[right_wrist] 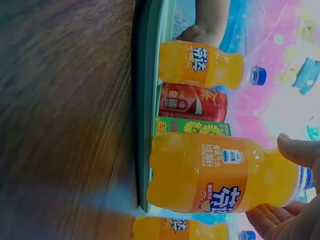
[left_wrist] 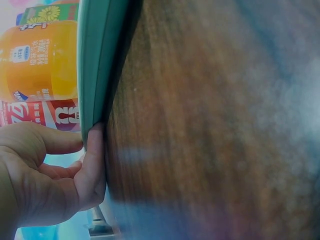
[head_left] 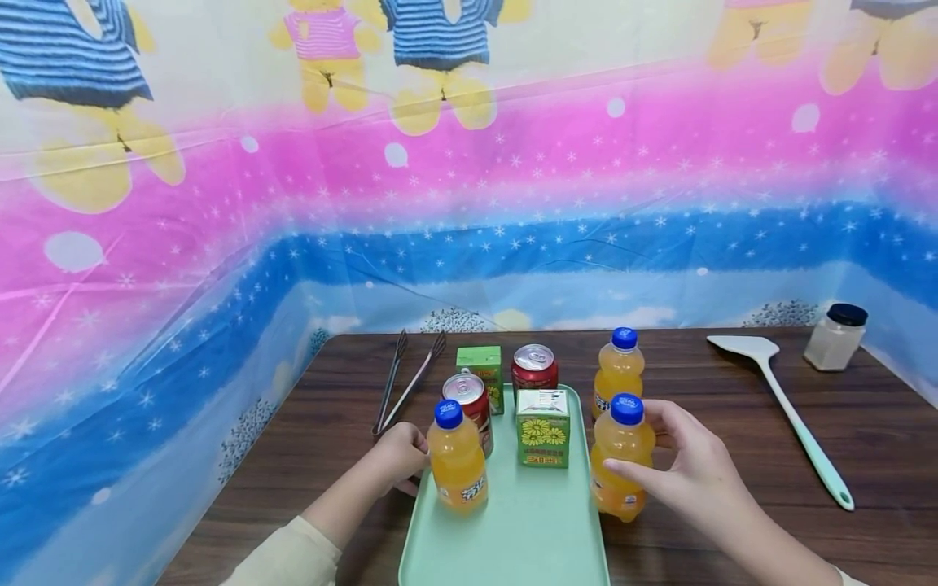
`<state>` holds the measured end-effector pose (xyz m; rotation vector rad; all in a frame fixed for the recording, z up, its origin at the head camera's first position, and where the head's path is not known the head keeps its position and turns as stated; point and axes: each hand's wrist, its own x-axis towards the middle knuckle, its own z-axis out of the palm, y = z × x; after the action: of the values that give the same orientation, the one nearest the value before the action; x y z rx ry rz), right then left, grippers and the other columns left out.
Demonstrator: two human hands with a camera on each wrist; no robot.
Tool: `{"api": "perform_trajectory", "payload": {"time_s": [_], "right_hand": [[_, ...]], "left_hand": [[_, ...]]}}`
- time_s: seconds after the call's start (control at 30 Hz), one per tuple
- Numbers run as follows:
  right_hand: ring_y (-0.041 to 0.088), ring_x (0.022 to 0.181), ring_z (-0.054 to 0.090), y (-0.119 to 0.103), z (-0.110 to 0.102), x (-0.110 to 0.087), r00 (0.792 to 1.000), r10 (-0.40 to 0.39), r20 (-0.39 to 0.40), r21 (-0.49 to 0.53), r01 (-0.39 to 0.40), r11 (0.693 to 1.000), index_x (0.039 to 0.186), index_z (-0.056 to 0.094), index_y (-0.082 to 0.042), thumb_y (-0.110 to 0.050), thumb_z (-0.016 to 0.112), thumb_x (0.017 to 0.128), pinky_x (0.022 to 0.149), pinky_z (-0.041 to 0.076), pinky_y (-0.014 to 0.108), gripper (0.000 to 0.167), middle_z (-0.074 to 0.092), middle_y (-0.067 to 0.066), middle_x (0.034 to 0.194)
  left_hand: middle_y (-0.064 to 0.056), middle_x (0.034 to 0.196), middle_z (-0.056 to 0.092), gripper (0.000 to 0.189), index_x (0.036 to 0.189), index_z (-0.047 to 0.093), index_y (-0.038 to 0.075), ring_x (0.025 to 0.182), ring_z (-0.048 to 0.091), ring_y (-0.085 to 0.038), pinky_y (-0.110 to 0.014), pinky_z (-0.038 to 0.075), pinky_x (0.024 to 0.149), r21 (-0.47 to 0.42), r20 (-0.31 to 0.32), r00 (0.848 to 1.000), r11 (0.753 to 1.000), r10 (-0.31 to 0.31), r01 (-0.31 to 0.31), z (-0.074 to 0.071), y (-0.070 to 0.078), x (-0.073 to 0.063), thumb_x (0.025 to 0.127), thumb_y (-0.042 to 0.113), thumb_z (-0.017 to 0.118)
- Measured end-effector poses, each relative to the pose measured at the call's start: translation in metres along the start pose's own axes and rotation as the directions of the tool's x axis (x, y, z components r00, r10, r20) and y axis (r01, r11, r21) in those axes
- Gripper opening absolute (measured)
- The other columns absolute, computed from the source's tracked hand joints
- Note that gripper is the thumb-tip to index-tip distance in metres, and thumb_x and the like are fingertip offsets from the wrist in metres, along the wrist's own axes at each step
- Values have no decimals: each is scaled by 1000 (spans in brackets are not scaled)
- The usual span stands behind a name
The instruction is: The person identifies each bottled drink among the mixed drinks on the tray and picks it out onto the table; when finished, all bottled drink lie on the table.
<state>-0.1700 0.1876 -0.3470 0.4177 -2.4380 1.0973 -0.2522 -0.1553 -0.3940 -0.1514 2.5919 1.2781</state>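
Note:
My left hand pinches the left rim of a mint-green tray. In the left wrist view the thumb lies above the tray edge and a finger below it. My right hand grips an orange soda bottle around its upper part, at the tray's right edge. In the right wrist view this blue-capped bottle is upright. On the tray stand another orange soda bottle, a red can, a second red can and a green drink carton, with another green carton behind.
A third orange soda bottle stands on the brown table, right of the tray. Metal tongs lie at the left. Further right are a white spatula with a mint handle and a black-lidded jar. A patterned cloth hangs behind.

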Motion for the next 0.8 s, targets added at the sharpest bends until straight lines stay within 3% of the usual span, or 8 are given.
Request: {"api": "perform_trajectory", "payload": {"time_s": [0.8], "right_hand": [[16, 85, 60, 12, -16, -12, 998, 27, -53, -100, -32, 994, 113, 54, -9, -30, 84, 69, 67, 54, 22, 57, 62, -1, 96]], "left_hand": [[-14, 83, 55, 12, 86, 51, -2, 70, 61, -24, -38, 56, 50, 2, -6, 1000, 1000, 2, -2, 0, 1, -2, 83, -3, 62]]}}
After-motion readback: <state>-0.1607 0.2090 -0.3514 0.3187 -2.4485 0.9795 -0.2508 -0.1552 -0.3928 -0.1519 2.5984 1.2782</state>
